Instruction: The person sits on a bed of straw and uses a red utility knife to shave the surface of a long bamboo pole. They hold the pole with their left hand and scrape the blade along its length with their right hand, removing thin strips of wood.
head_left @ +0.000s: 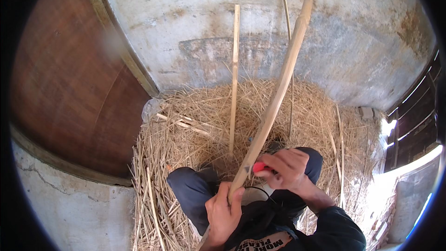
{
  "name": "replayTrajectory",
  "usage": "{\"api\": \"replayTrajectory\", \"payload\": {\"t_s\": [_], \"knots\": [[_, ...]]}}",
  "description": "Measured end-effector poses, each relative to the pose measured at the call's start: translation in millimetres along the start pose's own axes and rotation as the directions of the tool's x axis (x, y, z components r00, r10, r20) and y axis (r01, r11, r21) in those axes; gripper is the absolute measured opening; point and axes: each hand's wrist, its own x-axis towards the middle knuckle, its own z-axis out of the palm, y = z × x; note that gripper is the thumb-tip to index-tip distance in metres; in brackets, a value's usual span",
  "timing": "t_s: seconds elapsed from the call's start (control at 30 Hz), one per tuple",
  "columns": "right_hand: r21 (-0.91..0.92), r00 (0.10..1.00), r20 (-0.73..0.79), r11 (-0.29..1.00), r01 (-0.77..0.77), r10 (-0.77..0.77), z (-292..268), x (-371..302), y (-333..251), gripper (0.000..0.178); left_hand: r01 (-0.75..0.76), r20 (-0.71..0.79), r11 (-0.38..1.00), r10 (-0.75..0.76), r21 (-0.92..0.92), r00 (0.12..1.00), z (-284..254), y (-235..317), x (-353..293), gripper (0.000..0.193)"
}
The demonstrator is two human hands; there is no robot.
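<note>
A long, pale bamboo pole (282,83) slants up and away from my lap toward the wall, its far end raised. Around its near end, my left hand (224,209) is closed with the thumb on top. My right hand (284,167) grips a red-handled tool (259,167) against the right side of the pole, just above my left hand. A small dark grey patch shows on the pole beside the tool. The fingers hide most of the tool, so its exact kind cannot be made out.
Straw (200,104) covers the ground around my bent knees. One bamboo strip (235,56) and a thinner stick (286,14) stand toward the stained wall (204,28). A brown door panel (69,74) is at left, dark slats (416,111) at right. Split pieces (183,124) lie on the straw.
</note>
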Motion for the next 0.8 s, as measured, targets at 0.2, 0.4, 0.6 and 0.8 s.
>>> {"api": "replayTrajectory", "payload": {"t_s": [0.2, 0.4, 0.6, 0.8], "knots": [[-0.008, 1.000, -0.006, 1.000, -0.024, 0.024, -7, 10, 10, 0.033, 0.015, 0.008, 1.000, -0.015, 0.007, 1.000, 0, -10, -12, 0.022], [-0.006, 0.991, -0.068, 0.993, -0.115, 0.114, -10, 18, 33, 0.030, 0.001, 0.020, 1.000, -0.001, 0.029, 1.000, 0, -23, -24, 0.022], [0.004, 0.993, -0.054, 0.995, -0.105, 0.105, -10, 28, 48, 0.025, 0.001, 0.001, 0.999, -0.001, 0.039, 1.000, -4, -25, -28, 0.023], [-0.010, 0.758, -0.407, 0.828, -0.561, 0.509, -36, 53, 175, 0.035, 0.135, 0.112, 0.991, -0.136, 0.017, 0.984, -17, -19, -44, 0.029]]}}
